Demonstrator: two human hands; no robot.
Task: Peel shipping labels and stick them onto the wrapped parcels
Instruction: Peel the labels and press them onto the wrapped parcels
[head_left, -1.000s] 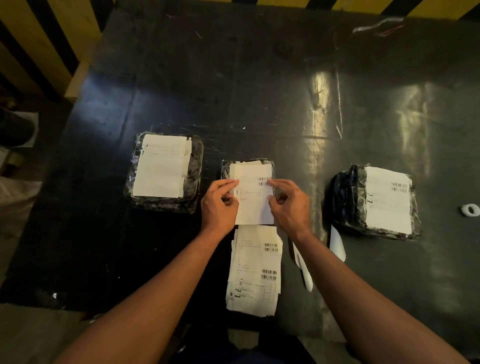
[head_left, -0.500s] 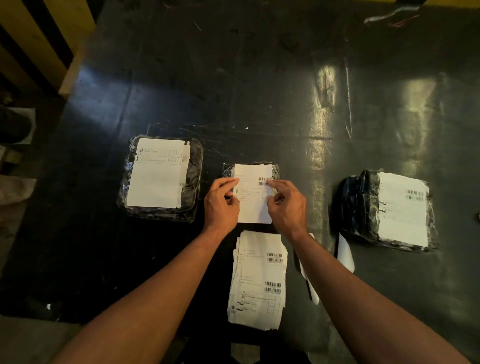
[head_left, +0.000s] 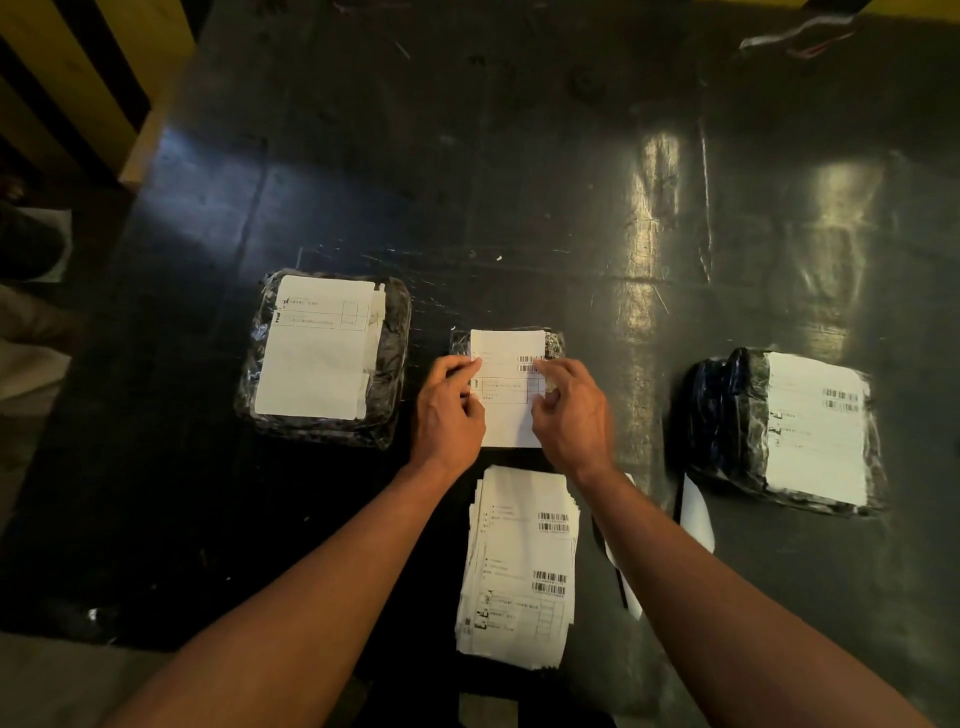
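Black glossy table (head_left: 519, 182) takes most of your view, w/ glare streaks on the right. Right parcel (head_left: 727, 426), biggest, black-wrapped, already has its label. Left parcel (head_left: 384, 364) labelled too. Stack of shipping labels (head_left: 519, 566) lies near you, between your forearms; white backing strips (head_left: 696, 514) just right of it. Small middle parcel (head_left: 555, 343) sits under a shipping label (head_left: 506, 410) that covers nearly all of it. Your left hand (head_left: 449, 415) pinches the label's left edge, fingers curled; right hand (head_left: 571, 415) pinches its right edge by the barcodes.
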